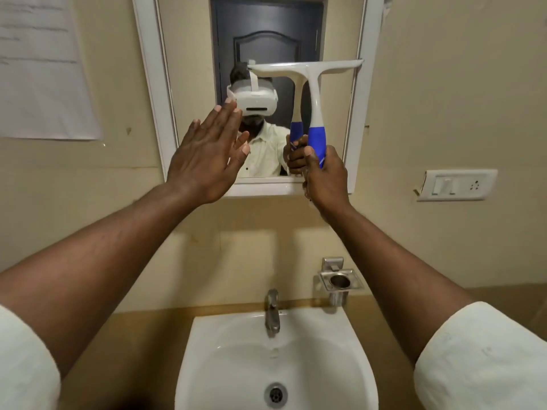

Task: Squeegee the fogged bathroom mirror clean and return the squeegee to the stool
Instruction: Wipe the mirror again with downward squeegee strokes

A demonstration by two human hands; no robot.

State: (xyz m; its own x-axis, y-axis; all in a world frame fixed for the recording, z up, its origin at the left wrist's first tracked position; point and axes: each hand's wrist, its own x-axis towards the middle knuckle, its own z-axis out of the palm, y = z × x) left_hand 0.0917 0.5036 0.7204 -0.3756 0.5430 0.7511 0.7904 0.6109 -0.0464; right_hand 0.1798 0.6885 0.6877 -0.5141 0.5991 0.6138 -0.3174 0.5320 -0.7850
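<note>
White basin (207,365) with tap (273,312) fills the lower centre, beneath beige walls. At frame centre, the white-framed mirror (266,39): right hand (324,176) grasping the squeegee (313,93), left hand (207,152) flat, fingers released.

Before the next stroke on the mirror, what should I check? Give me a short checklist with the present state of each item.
1. Right hand grips the squeegee by its blue handle: ok.
2. Blade lies level near the right side of the mirror: ok.
3. Blade pressed flat on the glass: cannot tell.
4. Left hand open, clear of the blade's path downward: ok.
5. Fog remaining on the glass: cannot tell; the reflection looks clear.
6. Stool ready for the return: cannot tell, not in view.
</note>
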